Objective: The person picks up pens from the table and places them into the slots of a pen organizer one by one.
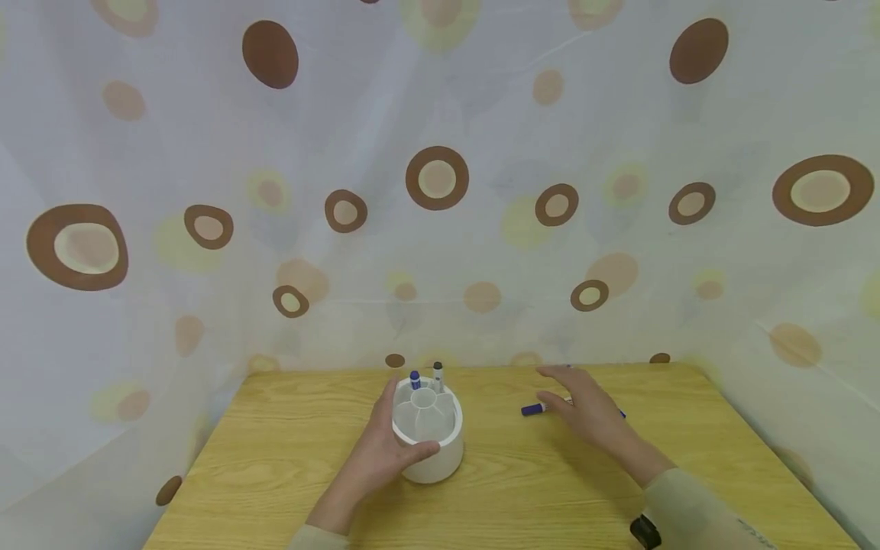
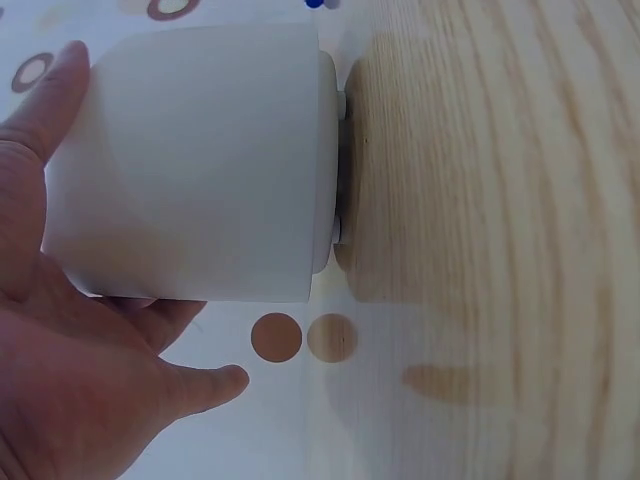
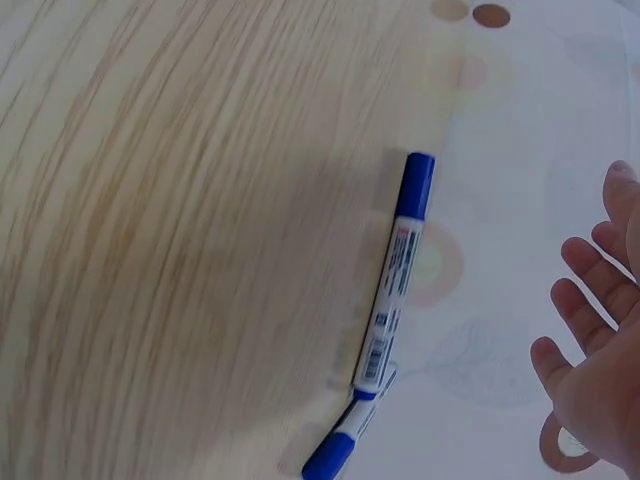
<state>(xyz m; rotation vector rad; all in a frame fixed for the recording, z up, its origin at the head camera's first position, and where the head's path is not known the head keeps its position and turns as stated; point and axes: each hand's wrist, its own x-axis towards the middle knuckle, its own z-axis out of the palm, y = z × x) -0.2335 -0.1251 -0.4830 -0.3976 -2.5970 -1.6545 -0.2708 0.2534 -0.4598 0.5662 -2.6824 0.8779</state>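
Note:
A round white pen organizer [image 1: 433, 458] with several compartments stands upright on the wooden table. My left hand [image 1: 381, 447] grips it from the left, thumb across the near side; in the left wrist view the white wall [image 2: 200, 165] fills the space beside the hand [image 2: 90, 370]. A blue-capped marker [image 1: 415, 380] and a black-capped marker [image 1: 438, 376] stick up from its back compartments. To the right, my right hand [image 1: 587, 405] hovers with spread fingers, holding nothing. Beneath it lie a blue-capped marker [image 3: 392, 290] and a second blue-ended marker [image 3: 332, 455], touching end to end.
The wooden table [image 1: 509, 489] reaches back to a white sheet [image 1: 481, 229] patterned with brown and beige circles, which also hangs along both sides. A small black object [image 1: 645, 532] shows by the right sleeve.

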